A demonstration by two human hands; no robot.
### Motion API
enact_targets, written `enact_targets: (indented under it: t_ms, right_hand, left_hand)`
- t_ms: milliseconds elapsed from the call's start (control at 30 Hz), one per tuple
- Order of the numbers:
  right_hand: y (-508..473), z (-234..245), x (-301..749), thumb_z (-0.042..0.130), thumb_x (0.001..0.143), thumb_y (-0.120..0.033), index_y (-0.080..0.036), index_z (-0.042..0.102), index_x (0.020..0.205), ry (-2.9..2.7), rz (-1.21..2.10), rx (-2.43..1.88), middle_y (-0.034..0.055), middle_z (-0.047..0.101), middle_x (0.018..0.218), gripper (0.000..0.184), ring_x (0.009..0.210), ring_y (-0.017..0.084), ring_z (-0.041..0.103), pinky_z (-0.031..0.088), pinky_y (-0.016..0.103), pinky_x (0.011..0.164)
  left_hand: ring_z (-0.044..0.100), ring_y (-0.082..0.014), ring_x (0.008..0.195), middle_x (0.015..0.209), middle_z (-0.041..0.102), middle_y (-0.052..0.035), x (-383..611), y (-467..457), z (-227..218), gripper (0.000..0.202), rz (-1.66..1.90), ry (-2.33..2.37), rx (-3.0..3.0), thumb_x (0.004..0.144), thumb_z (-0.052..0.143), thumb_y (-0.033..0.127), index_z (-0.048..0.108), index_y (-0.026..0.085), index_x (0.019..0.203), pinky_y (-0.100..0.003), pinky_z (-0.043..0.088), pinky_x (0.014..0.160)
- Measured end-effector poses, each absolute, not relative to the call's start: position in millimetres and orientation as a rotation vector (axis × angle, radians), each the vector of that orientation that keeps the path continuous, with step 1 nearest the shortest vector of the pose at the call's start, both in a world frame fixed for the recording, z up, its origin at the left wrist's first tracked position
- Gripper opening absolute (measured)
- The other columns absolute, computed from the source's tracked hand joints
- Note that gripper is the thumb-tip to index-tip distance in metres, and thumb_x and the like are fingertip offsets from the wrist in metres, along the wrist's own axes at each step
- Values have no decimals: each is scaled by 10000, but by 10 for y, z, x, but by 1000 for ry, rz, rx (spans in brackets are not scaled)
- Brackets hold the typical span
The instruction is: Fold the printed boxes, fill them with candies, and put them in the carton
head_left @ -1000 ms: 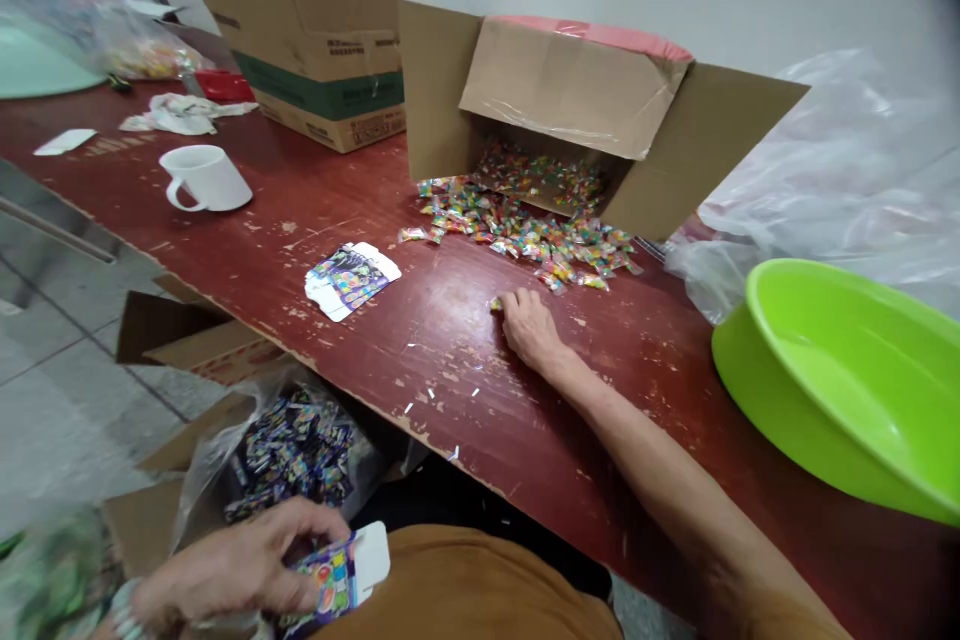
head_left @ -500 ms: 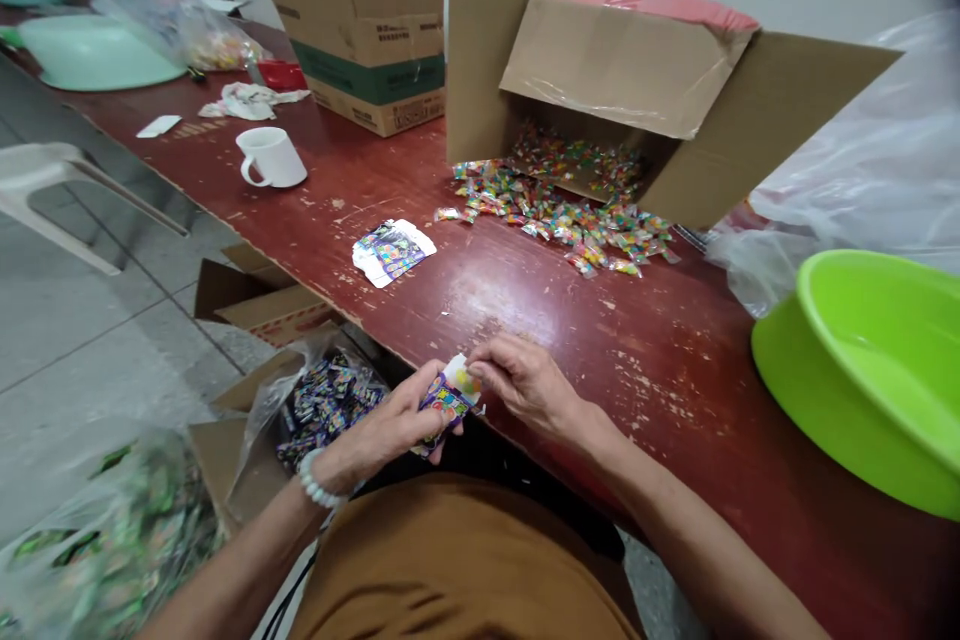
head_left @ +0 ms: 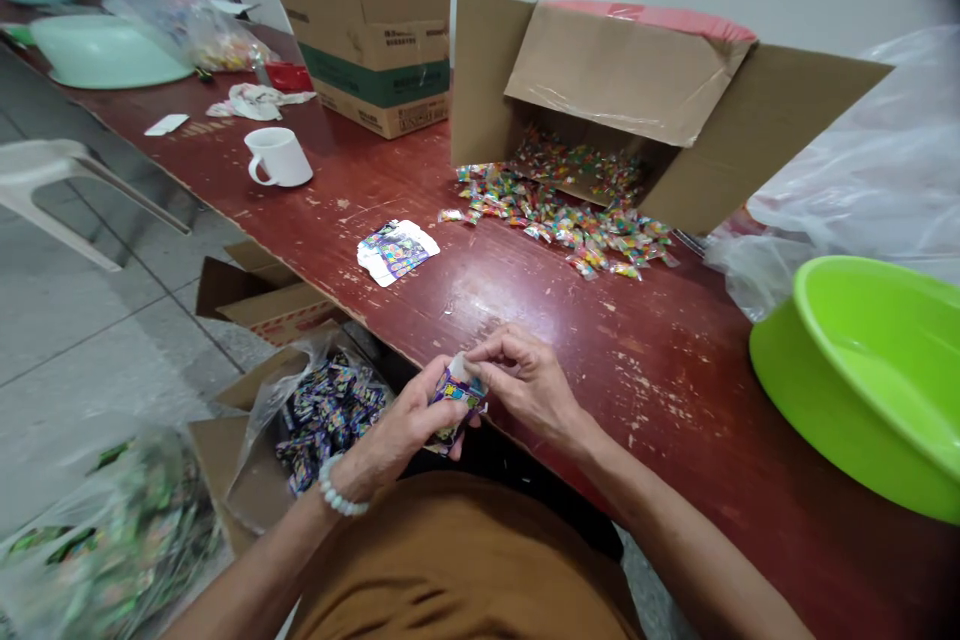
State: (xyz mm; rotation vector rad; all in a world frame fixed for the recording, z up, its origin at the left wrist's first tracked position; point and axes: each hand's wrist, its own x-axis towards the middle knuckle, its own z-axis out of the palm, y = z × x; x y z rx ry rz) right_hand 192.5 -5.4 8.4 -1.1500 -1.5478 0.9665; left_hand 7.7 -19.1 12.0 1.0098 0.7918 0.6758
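My left hand (head_left: 397, 430) grips a small colourful printed carton (head_left: 456, 398) at the near edge of the red-brown table (head_left: 675, 390). My right hand (head_left: 525, 382) pinches the carton's white top flap from the right, fingers closed. Beyond them a heap of small bright wrapped candies (head_left: 570, 220) spills out of a cardboard box (head_left: 622, 90) lying on its side. A flat printed carton blank (head_left: 397, 251) lies on the table to the left of the heap.
A lime green basin (head_left: 862, 370) sits at the right, clear plastic bags behind it. A white mug (head_left: 279, 158), another cardboard box (head_left: 375, 10) and a pale green basin (head_left: 97, 50) stand farther left. Below the table edge is a box lined with a bag of packed cartons (head_left: 322, 410).
My right hand left the table by the candies and came back to the carton. My left hand raised the carton from my lap to the table edge; the flap is now being pinched.
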Motion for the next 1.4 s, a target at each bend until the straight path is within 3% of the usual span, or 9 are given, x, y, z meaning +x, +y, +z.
enact_targets:
  t_ms: [167, 300, 433, 567, 667, 867, 1000, 1200, 1400]
  right_hand:
    - [-87, 63, 1890, 693, 879, -421, -246, 682, 1041, -1126, 1370, -1043, 39, 670, 932, 239, 705, 161, 622, 525, 314, 644]
    - [-130, 56, 1826, 718, 847, -474, -259, 612, 1102, -1113, 1611, -938, 31, 666, 939, 350, 620, 148, 597, 530, 306, 569]
    - [-166, 47, 1771, 683, 878, -396, -237, 681, 1049, -1431, 1098, -1126, 61, 627, 1042, 234, 874, 176, 610, 542, 327, 795]
    - [-168, -57, 1757, 630, 916, -459, -266, 587, 1197, -1090, 1354, -1049, 15, 615, 940, 344, 649, 115, 572, 519, 256, 592]
    - [-160, -107, 1760, 722, 854, -447, -273, 581, 1157, -804, 1599, -914, -17, 608, 868, 377, 606, 101, 559, 511, 229, 536]
    - [-107, -21, 1755, 833, 728, -342, -209, 666, 1004, -840, 1842, -836, -24, 621, 726, 349, 521, 104, 509, 499, 223, 434]
    - [-101, 5, 1736, 747, 817, -423, -217, 706, 883, -1050, 1617, -1007, 13, 685, 772, 220, 532, 136, 573, 514, 270, 468]
    - [-201, -47, 1810, 677, 876, -320, -282, 787, 908, -1561, 898, -1082, 62, 774, 971, 121, 951, 241, 699, 542, 401, 882]
    - [-152, -2, 1773, 789, 767, -346, -177, 744, 816, -1066, 1541, -1138, 24, 719, 746, 181, 486, 99, 547, 467, 231, 449]
  left_hand:
    - [629, -167, 499, 742, 712, -92, 135, -154, 76, 485, 747, 789, 739, 941, 470, 578, 625, 130, 1043, -267, 509, 476]
    - [639, -178, 525, 725, 710, -60, 201, -163, 81, 474, 852, 808, 719, 888, 608, 518, 622, 144, 1179, -254, 508, 432]
    - [637, -162, 557, 767, 695, -24, 271, -178, 69, 455, 955, 830, 730, 862, 676, 483, 627, 164, 1182, -237, 512, 407]
    - [639, -177, 477, 674, 702, -42, 257, -148, 42, 395, 916, 827, 613, 868, 634, 497, 638, 133, 1023, -262, 517, 402]
    - [629, -181, 428, 647, 705, -58, 250, -136, 45, 385, 908, 824, 562, 858, 620, 486, 631, 120, 975, -275, 520, 405]
    - [661, -180, 599, 779, 714, -36, 330, -191, 68, 447, 1002, 841, 763, 862, 669, 444, 607, 167, 1207, -226, 517, 420]
    - [673, -176, 651, 913, 714, -44, 330, -190, 67, 453, 979, 859, 738, 835, 716, 406, 622, 178, 1215, -212, 517, 435]
    - [626, -169, 449, 764, 687, -25, 304, -138, 47, 492, 821, 758, 458, 964, 481, 533, 562, 197, 1313, -291, 530, 369]
    - [631, -168, 449, 722, 693, -53, 334, -161, 13, 614, 824, 797, 541, 987, 375, 594, 538, 162, 1392, -266, 524, 394]
